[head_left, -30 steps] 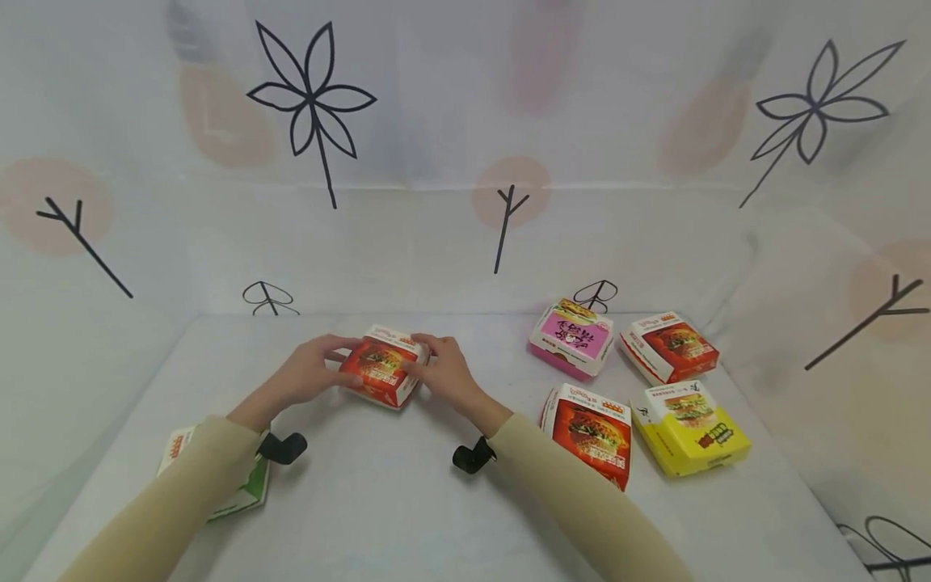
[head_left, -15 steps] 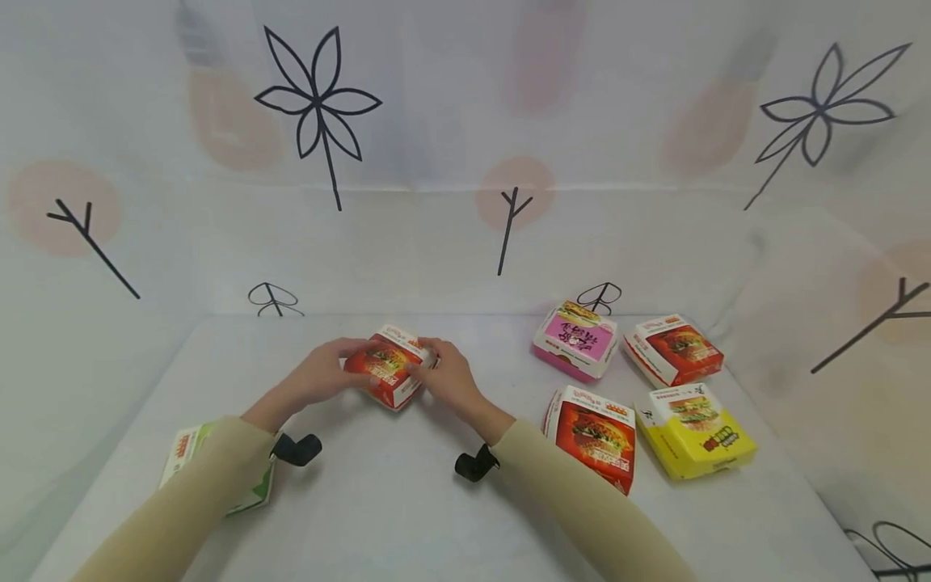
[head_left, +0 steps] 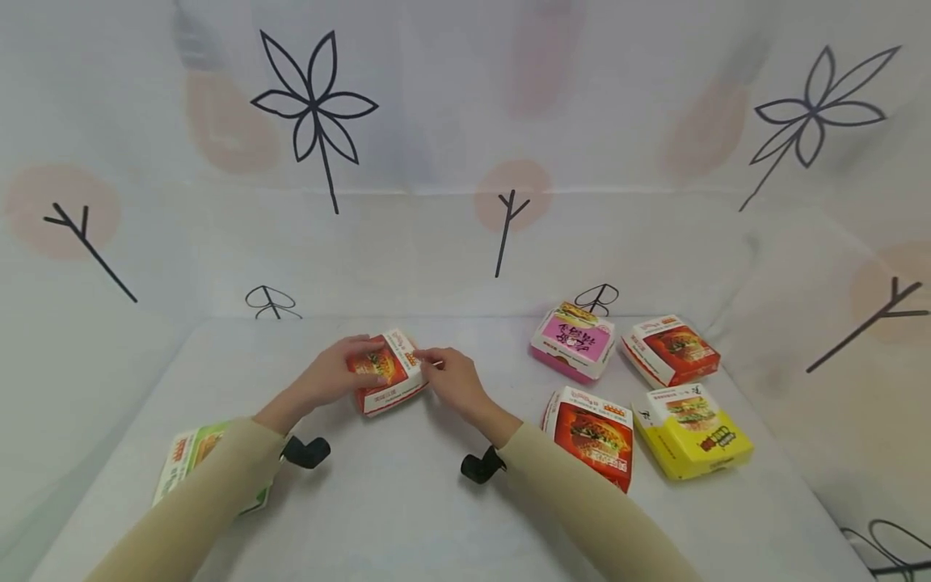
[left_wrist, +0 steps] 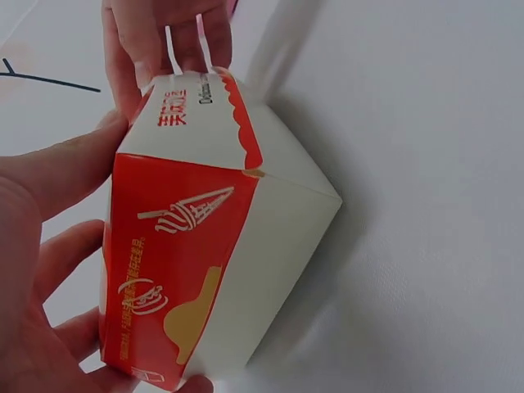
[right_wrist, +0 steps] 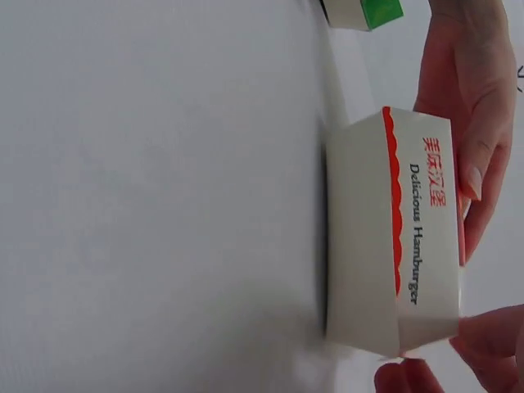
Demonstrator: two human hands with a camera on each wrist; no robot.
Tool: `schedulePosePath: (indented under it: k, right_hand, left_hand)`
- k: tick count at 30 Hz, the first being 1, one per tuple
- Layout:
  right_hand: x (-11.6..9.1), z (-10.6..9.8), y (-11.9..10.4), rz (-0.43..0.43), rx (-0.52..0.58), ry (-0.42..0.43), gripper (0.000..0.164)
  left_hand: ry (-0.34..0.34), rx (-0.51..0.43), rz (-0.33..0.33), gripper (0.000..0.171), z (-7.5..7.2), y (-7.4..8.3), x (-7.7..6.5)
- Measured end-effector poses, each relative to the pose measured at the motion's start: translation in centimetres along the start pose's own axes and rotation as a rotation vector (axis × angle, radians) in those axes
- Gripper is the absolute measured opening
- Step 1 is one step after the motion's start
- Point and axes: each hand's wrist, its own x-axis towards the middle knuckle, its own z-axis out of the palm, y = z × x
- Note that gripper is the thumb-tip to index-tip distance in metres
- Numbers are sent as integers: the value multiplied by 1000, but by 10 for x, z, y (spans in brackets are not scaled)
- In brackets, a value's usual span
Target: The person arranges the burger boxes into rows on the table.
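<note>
In the head view, a red and white hamburger box [head_left: 389,372] sits toward the back of the white table, left of centre. My left hand [head_left: 336,373] grips its left side, thumb on the near part and fingers along the far side. At the box's right edge, my right hand [head_left: 454,384] pinches with thumb and forefinger. The left wrist view shows the box's red side [left_wrist: 176,262] and, at the far end, two thin white tabs [left_wrist: 203,41] in front of the right fingers. In the right wrist view, the white side printed "Delicious Hamburger" [right_wrist: 422,217] faces the camera.
On the right stand a pink box [head_left: 575,343], a red box [head_left: 672,352], another red box [head_left: 591,436] and a yellow box [head_left: 694,432]. A green and white box [head_left: 185,453] lies partly behind the left sleeve. A patterned white cloth [head_left: 407,242] rises behind the table.
The hamburger box has turned clockwise, its white strip swinging from the far edge to the right. The right hand has slid slightly nearer along the box, its fingers drawing together.
</note>
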Motion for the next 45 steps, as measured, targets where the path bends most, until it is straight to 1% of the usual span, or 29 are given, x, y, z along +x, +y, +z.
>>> schedulePosePath:
  k: [3,5,8,11,14,18,24,27,30,33,36,38,42,45]
  right_hand:
    - [3,-3,2,3,-25,-15,36]
    - [6,-6,3,4,-41,-27,42]
    - [11,-10,6,-11,-68,-46,51]
    - [16,-14,9,-54,-96,-69,59]
    - [19,-18,11,-82,-94,-98,65]
    - [23,-23,13,-94,-86,-147,73]
    - [26,-27,12,-125,-105,-220,83]
    - [27,-26,10,-138,-112,-251,86]
    - [27,-26,9,-138,-113,-268,87]
    - [25,-26,7,-137,-112,-266,86]
    - [24,-27,7,-136,-113,-262,86]
    - [23,-26,7,-130,-115,-257,85]
    - [21,-25,7,-114,-132,-245,84]
    - [18,-24,6,-115,-150,-232,82]
  left_hand:
    - [-8,6,1,70,-1,1,0]
    - [-4,28,24,68,-1,1,1]
    - [12,84,73,65,-1,0,2]
    - [40,143,110,64,-1,0,3]
    - [74,186,134,65,-1,1,3]
    - [129,201,157,65,0,2,2]
    - [212,188,133,65,0,1,2]
    - [226,185,134,64,-1,1,2]
    - [223,164,132,61,-2,1,2]
    - [217,134,119,58,-2,2,1]
    - [208,110,83,54,-3,1,1]
    - [199,95,48,52,-3,1,2]
    - [177,76,-9,53,-2,-1,3]
    - [164,72,-21,54,-2,-4,3]
